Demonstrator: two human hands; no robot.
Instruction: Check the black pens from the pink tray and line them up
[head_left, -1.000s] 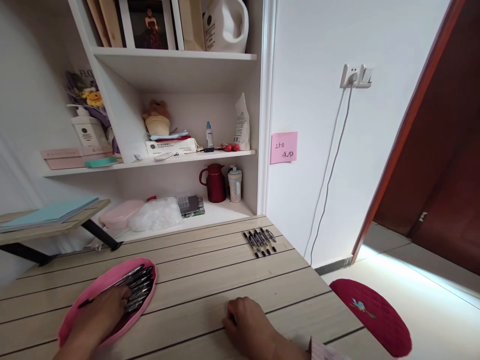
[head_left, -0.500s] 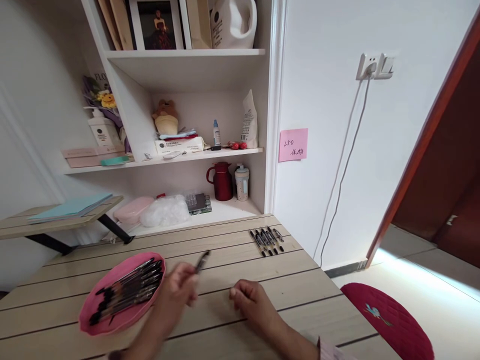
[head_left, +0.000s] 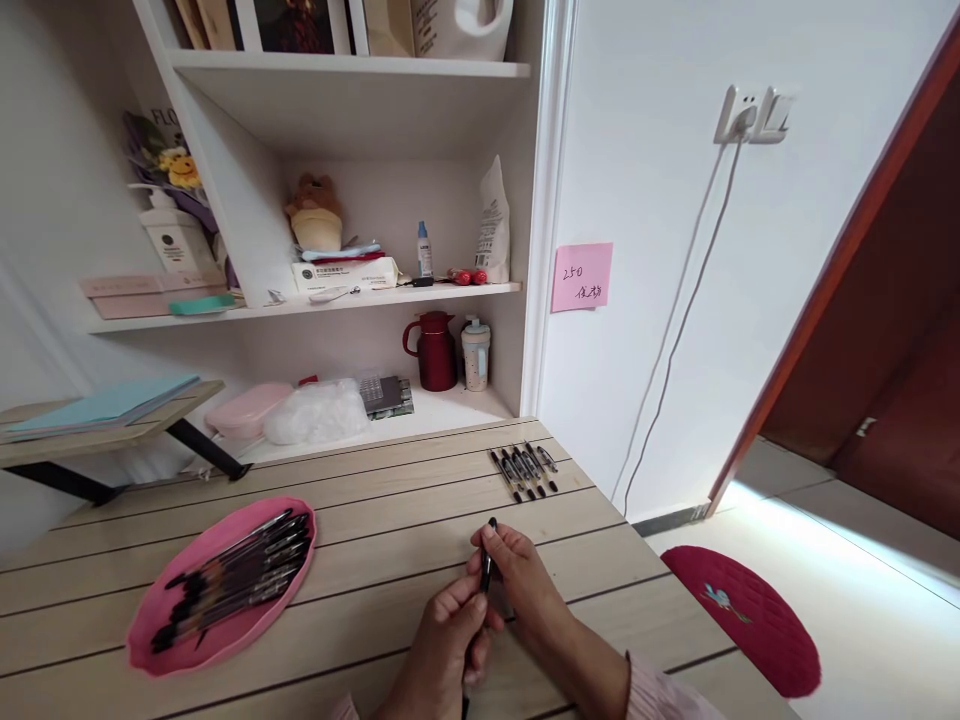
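Observation:
A dark pen [head_left: 487, 570] stands nearly upright between my two hands, over the front of the wooden table [head_left: 360, 570]. My left hand [head_left: 450, 630] is closed round its lower part. Higher up, near the black end, the fingers of my right hand [head_left: 523, 573] pinch it. Part of the pen is hidden by the fingers. To the left lies a pink oval tray [head_left: 300, 590] holding many black pens [head_left: 247, 570]. Beyond my right hand, several pens [head_left: 523, 470] lie side by side in a row near the table's right edge.
White shelves [head_left: 352, 65] rise behind the table, with a red jug [head_left: 436, 355] and a light cup [head_left: 476, 355] on the lowest level. A small raised stand [head_left: 135, 430] carries blue folders at left. A red stool seat [head_left: 750, 620] is beyond the right edge.
My left hand has moved right, from beside the tray, carrying the pen to my right hand. My right hand, earlier curled with nothing visible in it, now grips the pen's upper end.

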